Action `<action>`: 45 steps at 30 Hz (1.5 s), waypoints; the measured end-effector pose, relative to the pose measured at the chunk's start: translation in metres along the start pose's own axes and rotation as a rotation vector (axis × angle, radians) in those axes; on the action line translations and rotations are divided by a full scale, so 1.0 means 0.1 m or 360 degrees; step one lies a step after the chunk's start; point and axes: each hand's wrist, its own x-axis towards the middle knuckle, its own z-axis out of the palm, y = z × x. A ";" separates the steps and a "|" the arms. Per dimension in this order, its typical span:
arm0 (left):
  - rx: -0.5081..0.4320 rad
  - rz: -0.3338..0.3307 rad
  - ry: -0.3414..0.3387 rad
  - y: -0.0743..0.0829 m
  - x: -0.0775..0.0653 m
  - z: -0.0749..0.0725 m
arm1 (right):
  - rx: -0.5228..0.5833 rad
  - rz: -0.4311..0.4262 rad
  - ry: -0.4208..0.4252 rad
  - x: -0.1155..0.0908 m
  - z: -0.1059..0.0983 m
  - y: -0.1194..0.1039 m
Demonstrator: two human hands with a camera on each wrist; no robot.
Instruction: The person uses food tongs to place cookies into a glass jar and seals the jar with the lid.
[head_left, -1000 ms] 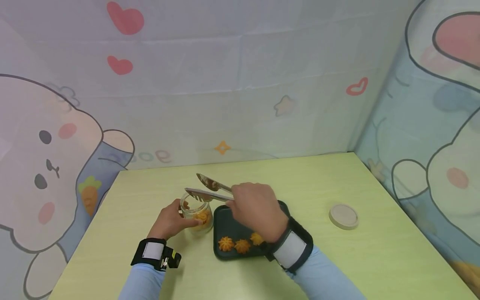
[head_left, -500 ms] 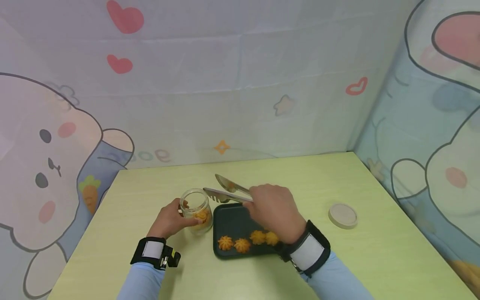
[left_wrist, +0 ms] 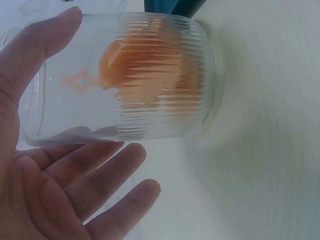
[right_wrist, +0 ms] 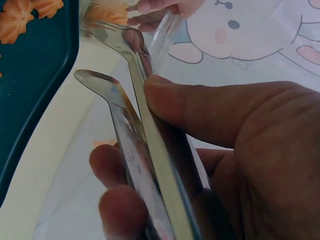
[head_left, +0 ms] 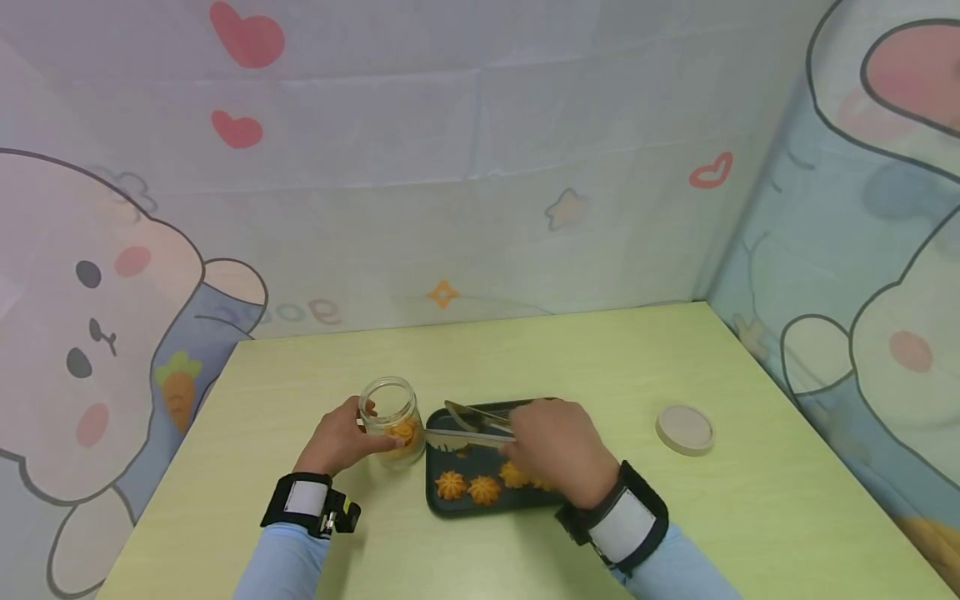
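My left hand (head_left: 339,442) grips a ribbed glass jar (head_left: 390,408), thumb on one side and fingers on the other. The jar has no lid on it, and orange cookies (left_wrist: 155,70) fill its lower part in the left wrist view. My right hand (head_left: 558,446) holds metal tongs (head_left: 472,438), their tips low over the left part of a dark green tray (head_left: 480,510). In the right wrist view the tong arms (right_wrist: 142,135) stand a little apart, with no cookie between the tips. Several star-shaped cookies (head_left: 451,485) lie along the tray's near side, some partly hidden by my right hand.
A round beige lid (head_left: 686,431) lies on the table (head_left: 750,517) right of the tray. Behind the table hangs a printed cloth (head_left: 480,167) with hearts and cartoon animals. Black straps (head_left: 622,517) with cameras circle both wrists.
The tongs have moved from over the jar's mouth to the right, then down over the tray, with the right hand. The left hand and jar have stayed put.
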 end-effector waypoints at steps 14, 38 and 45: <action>-0.0007 0.0008 -0.0007 -0.03 0.02 0.01 | -0.0031 -0.0118 -0.0056 -0.09 0.15 -0.06; -0.0005 0.0039 0.0005 -0.03 0.03 0.02 | -0.0256 -0.0091 0.0020 -0.16 0.26 -0.20; -0.0005 0.0031 -0.0004 -0.06 0.06 0.03 | -0.0356 -0.0160 0.0117 -0.17 0.33 -0.18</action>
